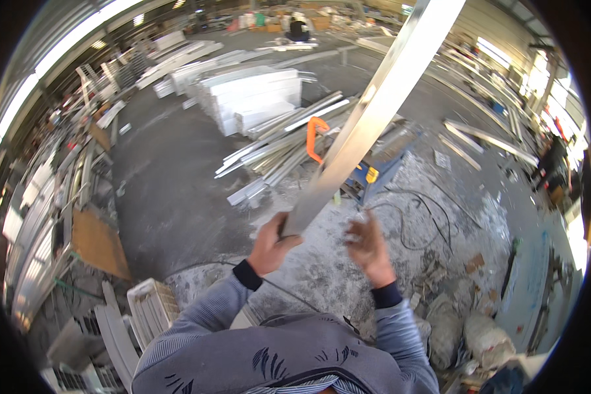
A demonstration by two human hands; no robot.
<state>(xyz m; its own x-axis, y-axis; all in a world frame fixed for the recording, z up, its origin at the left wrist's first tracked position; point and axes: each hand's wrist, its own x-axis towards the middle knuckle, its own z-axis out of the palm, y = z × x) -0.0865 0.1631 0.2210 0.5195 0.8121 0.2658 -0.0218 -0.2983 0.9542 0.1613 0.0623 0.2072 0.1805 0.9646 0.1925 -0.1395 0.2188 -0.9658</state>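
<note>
A long silvery metal profile [354,141] slants from near my body up and away past the top edge of the view. My left hand [271,244] is closed round its near end, thumb across the face. To the right of that end is my right hand [369,248], off the profile, blurred by motion. Its fingers look loosely apart and nothing shows in them. Beyond the profile, partly hidden by it, stands what looks like a cut-off saw, with an orange handle [312,134], a blue body and a yellow part [372,175].
Loose metal profiles [262,157] lie in a heap left of the saw, before a stack of white bars [253,95]. A black cable [433,217] coils on the dusty floor at right. Sacks [486,338] stand lower right, a white crate [152,305] lower left.
</note>
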